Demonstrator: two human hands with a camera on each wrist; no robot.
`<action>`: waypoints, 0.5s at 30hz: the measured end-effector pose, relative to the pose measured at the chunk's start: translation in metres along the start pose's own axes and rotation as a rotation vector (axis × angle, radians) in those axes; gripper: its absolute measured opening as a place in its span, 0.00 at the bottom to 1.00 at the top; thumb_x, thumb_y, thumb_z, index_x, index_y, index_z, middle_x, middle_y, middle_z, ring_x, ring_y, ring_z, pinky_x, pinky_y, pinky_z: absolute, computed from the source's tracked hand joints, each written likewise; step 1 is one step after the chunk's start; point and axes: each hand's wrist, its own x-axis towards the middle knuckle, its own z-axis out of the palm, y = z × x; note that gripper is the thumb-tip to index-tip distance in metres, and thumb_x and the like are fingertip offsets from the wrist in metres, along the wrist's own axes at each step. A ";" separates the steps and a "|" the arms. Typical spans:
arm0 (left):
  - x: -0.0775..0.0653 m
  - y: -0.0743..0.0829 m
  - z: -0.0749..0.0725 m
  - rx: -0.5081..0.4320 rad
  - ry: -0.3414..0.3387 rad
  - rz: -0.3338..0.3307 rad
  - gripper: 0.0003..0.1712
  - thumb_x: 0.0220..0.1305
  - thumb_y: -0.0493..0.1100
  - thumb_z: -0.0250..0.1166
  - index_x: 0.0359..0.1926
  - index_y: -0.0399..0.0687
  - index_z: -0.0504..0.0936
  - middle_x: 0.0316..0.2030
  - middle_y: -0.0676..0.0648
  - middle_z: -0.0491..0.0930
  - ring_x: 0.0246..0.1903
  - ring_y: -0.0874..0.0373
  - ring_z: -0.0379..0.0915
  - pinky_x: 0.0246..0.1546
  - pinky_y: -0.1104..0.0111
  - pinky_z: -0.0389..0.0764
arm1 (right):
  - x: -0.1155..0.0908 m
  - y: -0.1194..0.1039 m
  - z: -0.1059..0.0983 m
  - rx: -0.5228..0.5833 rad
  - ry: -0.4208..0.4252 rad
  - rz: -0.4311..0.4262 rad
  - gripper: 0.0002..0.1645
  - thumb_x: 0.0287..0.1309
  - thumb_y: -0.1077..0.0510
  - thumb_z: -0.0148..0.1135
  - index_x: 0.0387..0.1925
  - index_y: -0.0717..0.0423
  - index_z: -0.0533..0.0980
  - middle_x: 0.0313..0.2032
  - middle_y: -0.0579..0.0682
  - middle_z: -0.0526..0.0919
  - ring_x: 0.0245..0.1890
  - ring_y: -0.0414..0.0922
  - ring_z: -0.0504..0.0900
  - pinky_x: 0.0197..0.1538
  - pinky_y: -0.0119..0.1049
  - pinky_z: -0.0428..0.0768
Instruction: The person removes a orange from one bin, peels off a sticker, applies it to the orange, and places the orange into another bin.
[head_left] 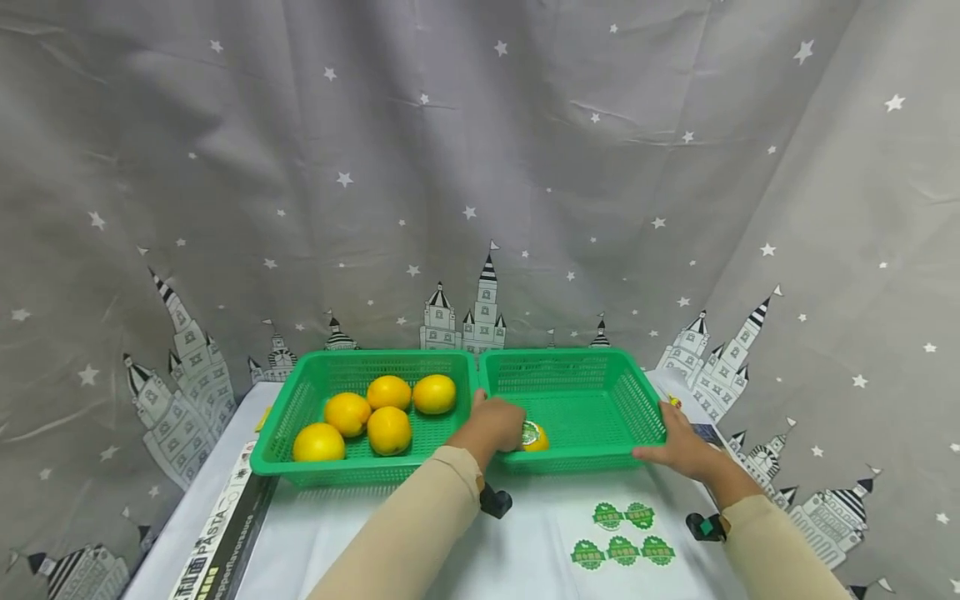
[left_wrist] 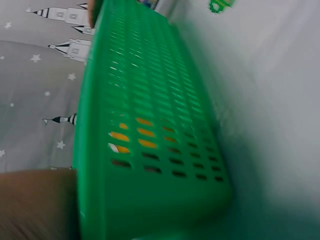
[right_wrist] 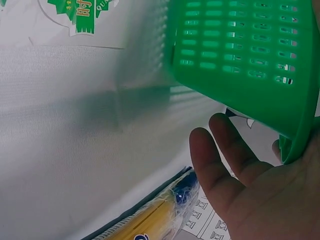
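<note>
My left hand (head_left: 492,427) reaches over the near left corner of the right green basket (head_left: 577,457) and holds a lemon (head_left: 537,440) low inside it. A green and white round sticker (head_left: 530,432) shows on that lemon. Its fingertips are hidden behind the basket wall; in the left wrist view the hand (left_wrist: 37,205) is a blur at the rim, and yellow shows through the slots. My right hand (head_left: 684,446) grips the same basket at its near right corner. In the right wrist view the rim (right_wrist: 300,135) lies against the palm, two fingers extending below it.
A second green basket (head_left: 273,433) with several lemons (head_left: 389,430) stands directly left. Several green stickers (head_left: 622,550) lie on a white sheet in front. A pasta box (head_left: 232,525) lies at left, and a plastic-wrapped yellow pack (right_wrist: 155,215) at right. A grey curtain (head_left: 480,167) hangs behind.
</note>
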 end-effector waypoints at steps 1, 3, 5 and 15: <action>-0.001 -0.001 -0.001 0.014 -0.011 -0.007 0.29 0.62 0.62 0.74 0.60 0.58 0.85 0.47 0.55 0.87 0.44 0.54 0.73 0.59 0.51 0.56 | 0.001 -0.001 0.001 0.002 -0.001 -0.002 0.79 0.56 0.37 0.77 0.79 0.75 0.34 0.78 0.80 0.35 0.76 0.80 0.40 0.71 0.77 0.52; -0.005 -0.003 -0.002 0.022 -0.022 -0.017 0.30 0.63 0.68 0.71 0.59 0.58 0.86 0.47 0.56 0.87 0.46 0.53 0.73 0.60 0.51 0.55 | 0.001 -0.003 0.003 0.001 -0.001 -0.013 0.79 0.56 0.36 0.76 0.79 0.75 0.33 0.78 0.80 0.35 0.76 0.80 0.40 0.71 0.78 0.51; -0.008 -0.006 -0.002 0.009 -0.028 -0.010 0.37 0.64 0.74 0.65 0.63 0.58 0.83 0.54 0.55 0.86 0.54 0.52 0.74 0.64 0.50 0.55 | 0.001 -0.004 0.004 0.000 -0.002 -0.018 0.80 0.56 0.35 0.76 0.79 0.75 0.33 0.78 0.80 0.34 0.76 0.81 0.40 0.70 0.79 0.52; -0.076 -0.076 -0.006 -0.289 0.278 0.122 0.40 0.76 0.69 0.55 0.77 0.51 0.69 0.78 0.40 0.61 0.78 0.38 0.53 0.76 0.36 0.55 | -0.006 -0.005 0.001 0.008 -0.012 0.000 0.78 0.58 0.37 0.75 0.79 0.74 0.32 0.77 0.81 0.33 0.74 0.83 0.39 0.69 0.80 0.54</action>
